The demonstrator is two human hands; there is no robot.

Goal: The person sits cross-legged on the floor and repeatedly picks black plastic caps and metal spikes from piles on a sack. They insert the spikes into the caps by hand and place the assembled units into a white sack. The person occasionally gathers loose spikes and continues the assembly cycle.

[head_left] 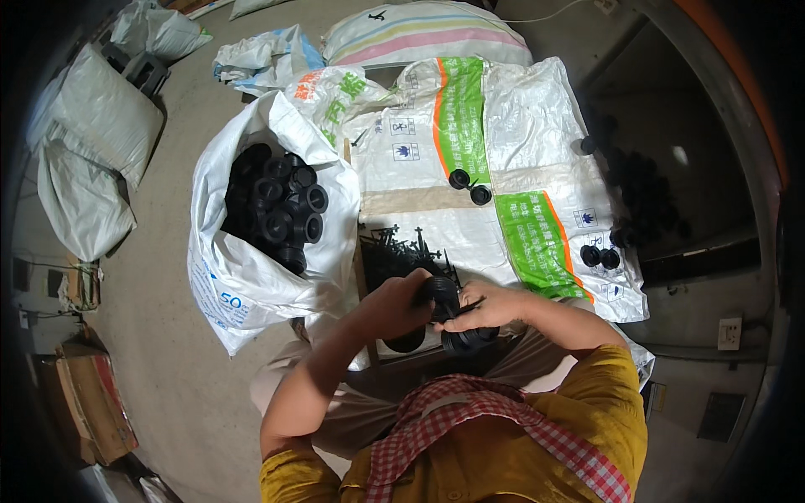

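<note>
Close in front of my body, both hands meet over black ribbed round plastic parts. My left hand (pixel 397 305) is closed around one ribbed black part (pixel 441 295). My right hand (pixel 493 307) pinches at the same spot, its fingers wrapped over more black round parts (pixel 470 339) below. How these parts join is hidden by the fingers. Just beyond my left hand lies a heap of thin black spiky pieces (pixel 406 253). On the left, an open white sack (pixel 331 210) holds many black cup-like round parts (pixel 278 220).
White woven sacking (pixel 402 180) with green bands covers the work surface. Two black round parts (pixel 480 195) lie on it, and another pair (pixel 600 257) farther right. A dark pile of black parts (pixel 646 197) sits at the right. Filled sacks (pixel 428 33) stand behind; a cardboard box (pixel 92 398) is at lower left.
</note>
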